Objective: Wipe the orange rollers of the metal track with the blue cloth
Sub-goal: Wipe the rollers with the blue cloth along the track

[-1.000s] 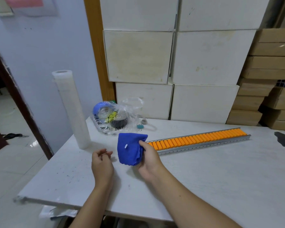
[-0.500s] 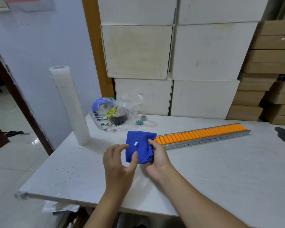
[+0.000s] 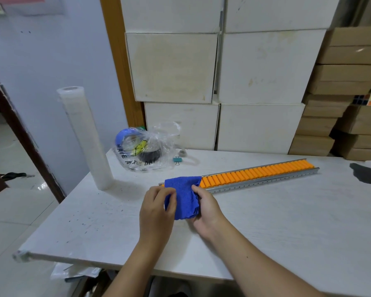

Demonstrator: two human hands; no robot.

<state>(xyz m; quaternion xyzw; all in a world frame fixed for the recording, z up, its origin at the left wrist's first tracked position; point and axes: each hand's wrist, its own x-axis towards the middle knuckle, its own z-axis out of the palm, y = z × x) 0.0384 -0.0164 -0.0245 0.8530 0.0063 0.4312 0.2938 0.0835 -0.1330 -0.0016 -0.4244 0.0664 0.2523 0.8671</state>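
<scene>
A long metal track (image 3: 266,182) lies slanted across the white table (image 3: 287,232), its row of orange rollers (image 3: 255,173) running from the middle to the far right. The blue cloth (image 3: 183,196) is held over the track's near left end and hides the rollers there. My left hand (image 3: 156,209) pinches the cloth's left edge. My right hand (image 3: 206,207) grips its right side, thumb on top.
A tall white roll (image 3: 85,138) stands at the table's left. A clear plastic bag with tape rolls (image 3: 144,150) and a small binder clip (image 3: 177,160) lie behind the track. A dark patch (image 3: 365,173) marks the far right. Stacked boxes (image 3: 223,82) line the back.
My left hand has come in from the table and taken the cloth's left edge. Both hands have brought the cloth over the track's left end.
</scene>
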